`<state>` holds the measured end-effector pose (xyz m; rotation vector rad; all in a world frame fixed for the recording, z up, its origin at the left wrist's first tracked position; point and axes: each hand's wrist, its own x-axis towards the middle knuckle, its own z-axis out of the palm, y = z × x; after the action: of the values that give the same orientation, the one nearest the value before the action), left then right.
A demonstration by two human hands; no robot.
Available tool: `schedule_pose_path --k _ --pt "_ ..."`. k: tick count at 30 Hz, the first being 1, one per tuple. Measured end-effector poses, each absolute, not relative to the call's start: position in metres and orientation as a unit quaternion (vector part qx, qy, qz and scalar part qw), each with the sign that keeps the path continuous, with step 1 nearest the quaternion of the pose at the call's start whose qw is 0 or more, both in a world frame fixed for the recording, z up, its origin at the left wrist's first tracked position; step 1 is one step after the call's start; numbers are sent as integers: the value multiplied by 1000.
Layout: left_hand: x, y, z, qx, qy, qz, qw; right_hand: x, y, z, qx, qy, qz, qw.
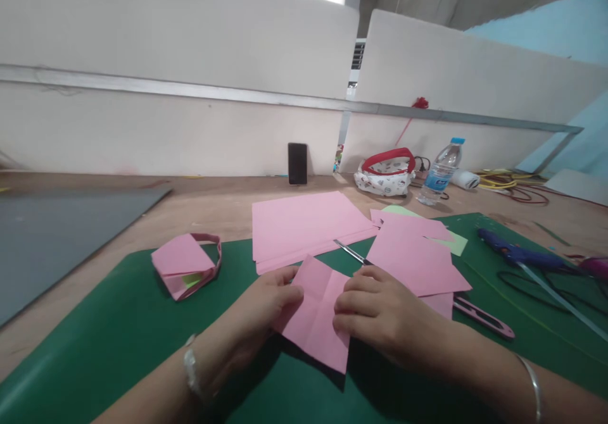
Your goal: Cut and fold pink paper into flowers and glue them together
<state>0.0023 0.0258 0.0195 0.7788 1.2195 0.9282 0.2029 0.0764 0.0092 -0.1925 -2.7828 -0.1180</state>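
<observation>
A creased pink paper square (317, 313) lies on the green cutting mat (118, 323) in front of me. My left hand (266, 300) pinches its left edge with curled fingers. My right hand (375, 313) presses and grips its right edge, fingers closed on the paper. A folded pink paper piece (185, 264) with a band sits to the left on the mat. Pink-handled scissors (479, 316) lie to the right, partly under loose pink sheets (413, 259).
A stack of pink paper (304, 224) lies beyond my hands. A blue glue gun (517, 253) with its cord rests at the right. Behind stand a black phone (297, 163), a red-and-white pouch (386, 174), a water bottle (440, 172), cables and a grey board (57, 234).
</observation>
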Motion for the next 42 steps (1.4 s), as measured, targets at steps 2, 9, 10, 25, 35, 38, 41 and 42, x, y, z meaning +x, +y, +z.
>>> schedule_pose_path --k 2,9,10,25,35,38,41,42 --pt "1 27 17 341 536 406 657 203 76 9 -68 -982 -40 174" --pt "-2 29 14 338 532 399 666 204 76 11 -61 -984 -26 164" --pt "-1 29 14 332 533 399 668 204 76 11 -60 -985 -25 161" --pt "-1 25 18 333 521 406 673 203 75 15 -85 -974 -9 211" --pt "15 13 25 365 441 347 743 203 78 18 -337 -836 372 223" --pt "12 15 25 358 443 336 750 202 78 17 -355 -822 398 201" --pt "7 15 20 389 465 330 723 201 77 17 -357 -814 407 213" --pt "7 15 18 402 460 326 722 200 77 17 -357 -808 415 218"
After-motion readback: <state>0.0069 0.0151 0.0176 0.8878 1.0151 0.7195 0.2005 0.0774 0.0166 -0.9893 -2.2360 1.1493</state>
